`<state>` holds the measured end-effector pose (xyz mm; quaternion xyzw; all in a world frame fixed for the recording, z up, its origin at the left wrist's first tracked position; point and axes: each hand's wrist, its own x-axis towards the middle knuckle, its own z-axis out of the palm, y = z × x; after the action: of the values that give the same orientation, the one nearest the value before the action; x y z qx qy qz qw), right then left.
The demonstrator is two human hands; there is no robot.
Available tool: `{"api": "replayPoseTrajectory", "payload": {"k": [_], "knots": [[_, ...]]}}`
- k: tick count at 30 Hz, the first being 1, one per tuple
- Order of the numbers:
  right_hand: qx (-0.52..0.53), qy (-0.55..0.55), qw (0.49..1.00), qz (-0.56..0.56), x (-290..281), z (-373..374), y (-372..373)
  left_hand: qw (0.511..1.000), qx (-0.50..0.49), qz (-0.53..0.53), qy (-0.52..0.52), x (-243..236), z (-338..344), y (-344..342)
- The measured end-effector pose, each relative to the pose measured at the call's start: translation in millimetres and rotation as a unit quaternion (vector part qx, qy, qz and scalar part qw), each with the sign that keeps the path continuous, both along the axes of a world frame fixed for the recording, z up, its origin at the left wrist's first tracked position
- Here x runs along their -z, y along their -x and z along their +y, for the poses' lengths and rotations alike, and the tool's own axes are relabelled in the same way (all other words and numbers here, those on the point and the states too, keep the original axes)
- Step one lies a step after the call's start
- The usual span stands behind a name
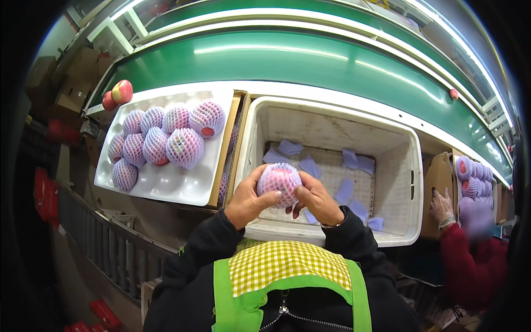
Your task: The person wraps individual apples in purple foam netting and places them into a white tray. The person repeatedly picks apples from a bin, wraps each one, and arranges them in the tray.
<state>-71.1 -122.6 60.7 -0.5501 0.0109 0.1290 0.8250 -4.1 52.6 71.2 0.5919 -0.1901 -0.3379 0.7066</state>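
Observation:
Between my two hands sits an apple (279, 183) wrapped in a pale lilac foam net, held over the near part of a white plastic crate (398, 188). My left hand (247, 197) grips its left side, thumb across the front. My right hand (319, 200) closes on the right side, thumb and fingers at the net's edge. Below, several flat lilac foam nets (344, 191) lie scattered on the crate floor. To the left, a white moulded tray (191, 185) rests on a cardboard box (235, 144) and carries several net-wrapped apples (185, 148).
Two bare apples (122, 92) sit by the tray's far left corner. A green conveyor belt (249, 61) runs behind, with an apple (453, 94) at its right. On the right, a co-worker's gloved hand (442, 207) touches a cardboard box (437, 182) beside more wrapped apples (471, 185).

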Motion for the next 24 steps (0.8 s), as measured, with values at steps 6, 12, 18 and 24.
{"api": "replayPoseTrajectory", "payload": {"k": [6,12,18,24], "knots": [[0.022,0.064,0.997,-0.037,7,6,-3,0.997,-0.037,0.062,0.019,-3,-1,5],[0.036,0.083,0.995,-0.044,8,7,-3,0.995,-0.036,0.082,0.037,2,0,6],[0.100,0.119,0.976,-0.153,16,7,0,0.996,-0.030,0.044,0.075,4,-1,9],[0.176,0.380,0.826,-0.379,-5,7,1,0.986,0.023,0.156,0.046,0,13,3]]}}
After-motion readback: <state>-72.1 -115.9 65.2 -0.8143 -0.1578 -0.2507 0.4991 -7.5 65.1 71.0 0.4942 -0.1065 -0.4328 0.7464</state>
